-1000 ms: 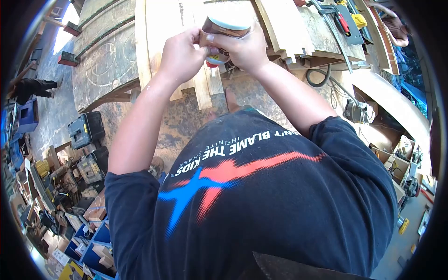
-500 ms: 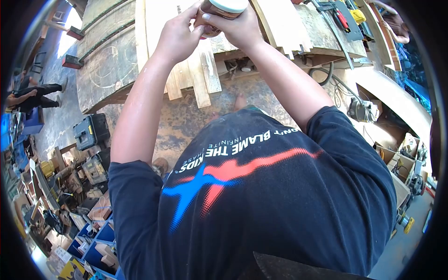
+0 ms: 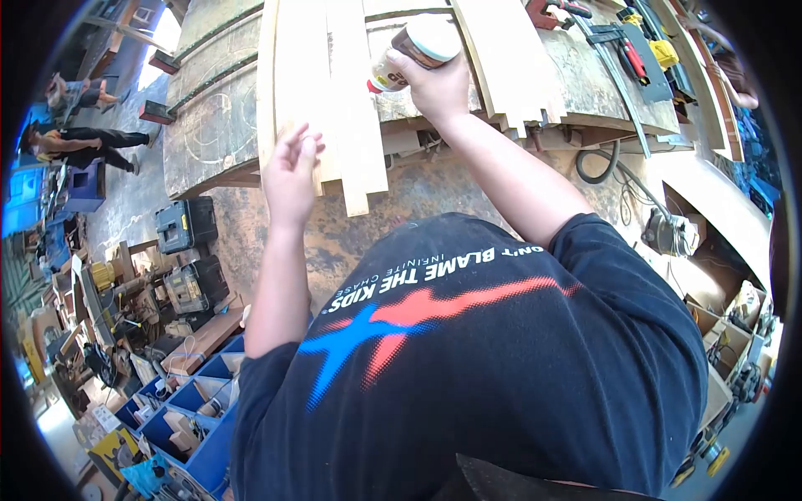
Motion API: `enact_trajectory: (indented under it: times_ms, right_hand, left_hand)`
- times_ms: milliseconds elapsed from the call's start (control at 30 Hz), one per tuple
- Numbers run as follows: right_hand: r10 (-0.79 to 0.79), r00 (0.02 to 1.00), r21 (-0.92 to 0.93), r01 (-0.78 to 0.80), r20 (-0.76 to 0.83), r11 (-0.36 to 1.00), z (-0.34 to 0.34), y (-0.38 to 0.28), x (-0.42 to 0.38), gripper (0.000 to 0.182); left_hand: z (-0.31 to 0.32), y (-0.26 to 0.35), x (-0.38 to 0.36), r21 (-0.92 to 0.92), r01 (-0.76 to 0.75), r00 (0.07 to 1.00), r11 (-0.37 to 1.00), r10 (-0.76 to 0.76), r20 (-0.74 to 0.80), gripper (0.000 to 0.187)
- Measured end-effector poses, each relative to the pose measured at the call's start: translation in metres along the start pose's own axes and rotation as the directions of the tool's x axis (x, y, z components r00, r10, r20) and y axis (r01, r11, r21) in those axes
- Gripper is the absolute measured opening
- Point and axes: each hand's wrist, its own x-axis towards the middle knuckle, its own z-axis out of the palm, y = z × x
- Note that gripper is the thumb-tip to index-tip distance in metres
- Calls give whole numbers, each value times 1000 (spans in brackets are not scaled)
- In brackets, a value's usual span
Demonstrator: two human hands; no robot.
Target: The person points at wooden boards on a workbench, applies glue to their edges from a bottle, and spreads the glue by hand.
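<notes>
1. Head view: the left grip (image 3: 290, 171) hung empty, loosely curled, near the pale boards (image 3: 354, 125).
2. Farther out, the right grip (image 3: 443, 90) was wrapped around a bottle (image 3: 418, 47), tilted above the surface (image 3: 209, 142), its red tip (image 3: 373, 86) pointing left.
3. It looked like smooth plastic, probably fairly light, yielding when squeezed, perhaps slippery.
4. Its middle seemed the surest hold, clear of the tip.
5. Off right lay a red-handled tool (image 3: 634, 58).

Stained floor (image 3: 443, 179), worn workbench (image 3: 209, 125), blue divided bin (image 3: 212, 452)
</notes>
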Motion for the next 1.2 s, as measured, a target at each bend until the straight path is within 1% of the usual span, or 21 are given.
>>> enact_trajectory:
  times_ms: [33, 133, 233, 333, 367, 400, 467, 533, 567, 600, 667, 700, 733, 800, 867, 900, 1000, 1033, 1067, 1133, 1200]
  right_hand:
    - [29, 1000, -81, -30, -5, 996, -3, -6, 0, 73]
    - [67, 998, -55, -67, 11, 996, -10, -6, 9, 72]
    - [62, 997, -34, -61, 38, 998, -23, -18, 19, 69]
    - [62, 998, 165, -64, 16, 984, -32, -34, 26, 46]
    - [58, 998, 285, -66, 35, 956, -37, -42, 26, 38]
    - [54, 996, 432, -82, 77, 898, -40, -56, 25, 33]
    - [-10, 990, 463, -57, 141, 885, -52, -79, 20, 34]
    - [-221, 959, 461, 118, 176, 879, -61, -104, 9, 36]
    - [-435, 887, 369, 356, 154, 858, -65, -105, 6, 54]
    - [-628, 764, 267, 581, 145, 769, -67, -106, 4, 73]
    - [-771, 598, 392, 670, 219, 630, -74, -119, -9, 94]
    - [-770, 587, 428, 647, 250, 631, -72, -119, -14, 93]
    - [-768, 575, 460, 621, 282, 634, -69, -115, -17, 92]
    - [-729, 524, 317, 669, 441, 673, -69, -113, -14, 82]
    - [-658, 485, 223, 680, 576, 698, -67, -120, -14, 71]
    - [-620, 439, 174, 708, 651, 684, -65, -128, -17, 69]
    - [-493, 433, 115, 653, 755, 749, -46, -140, -31, 62]
    - [-402, 464, 47, 607, 789, 793, -39, -138, -34, 58]
    - [-303, 496, -33, 559, 814, 828, -33, -131, -37, 54]
    - [-271, 584, -133, 555, 765, 821, -28, -113, -42, 46]
    - [-130, 734, -224, 363, 667, 904, -28, -106, -57, 44]
  left_hand:
    - [6, -7, -12, -44, 19, 1000, 999, -19, 22, 38]
    - [23, -11, -45, -33, 90, 986, 995, -84, 144, 36]
    - [46, -3, -65, -86, 101, 977, 991, -82, 195, 35]
    - [71, 11, -77, -124, 135, 973, 983, -108, 203, 34]
    - [81, 19, -80, -117, 149, 970, 982, -123, 208, 34]
    - [89, 14, -79, -181, 177, 959, 967, -128, 252, 36]
    - [106, 27, -77, -325, 264, 931, 908, -150, 334, 47]
    - [118, 43, -72, -477, 234, 925, 847, -44, 377, 59]
    - [123, 53, -69, -546, 224, 917, 808, 15, 399, 65]
    - [126, 66, -67, -606, 175, 927, 776, 78, 367, 70]
    - [129, 97, -68, -709, 86, 930, 700, 198, 309, 79]
    - [131, 115, -73, -751, 71, 964, 656, 148, 220, 84]
    - [122, 117, -73, -805, 121, 964, 581, 125, 236, 80]
    - [104, 115, -68, -896, 127, 966, 426, 154, 210, 75]
    - [74, 96, -57, -903, 131, 966, 409, 151, 208, 71]
    - [57, 86, -51, -906, 126, 968, 404, 151, 202, 69]
    - [1, 70, -31, -804, -30, 982, 593, 168, 88, 62]
    - [-22, 55, -14, -811, -78, 992, 580, 125, -6, 57]
    - [-44, 57, -6, -817, -145, 988, 557, 125, -90, 53]
    - [-97, 48, 16, -554, -349, 935, 756, 246, -255, 57]
    - [-153, 15, 54, -274, -405, 851, 872, 250, -462, 62]
